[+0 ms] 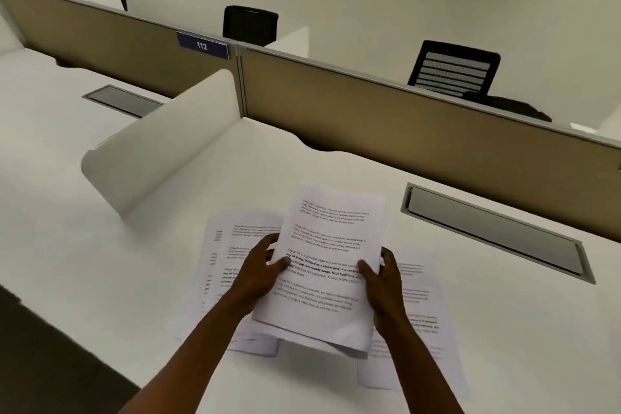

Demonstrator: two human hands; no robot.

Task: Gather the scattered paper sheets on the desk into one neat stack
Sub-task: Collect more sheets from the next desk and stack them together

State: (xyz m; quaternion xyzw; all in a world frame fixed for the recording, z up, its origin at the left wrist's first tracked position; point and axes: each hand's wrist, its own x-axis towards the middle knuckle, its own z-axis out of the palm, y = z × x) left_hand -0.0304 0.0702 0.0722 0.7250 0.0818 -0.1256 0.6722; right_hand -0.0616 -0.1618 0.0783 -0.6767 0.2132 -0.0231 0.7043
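A bundle of printed paper sheets is lifted above the white desk, tilted toward me. My left hand grips its left edge, thumb on top. My right hand holds its right edge the same way. The bundle's lower edges are uneven, with sheets sticking out below. More printed sheets lie overlapped flat on the desk to the left under my left hand. Other loose sheets lie to the right, partly hidden by my right arm.
A curved white divider stands on the desk to the left. A grey cable flap is set into the desk at the right. A tan partition with a "112" label closes the back; black chairs stand beyond.
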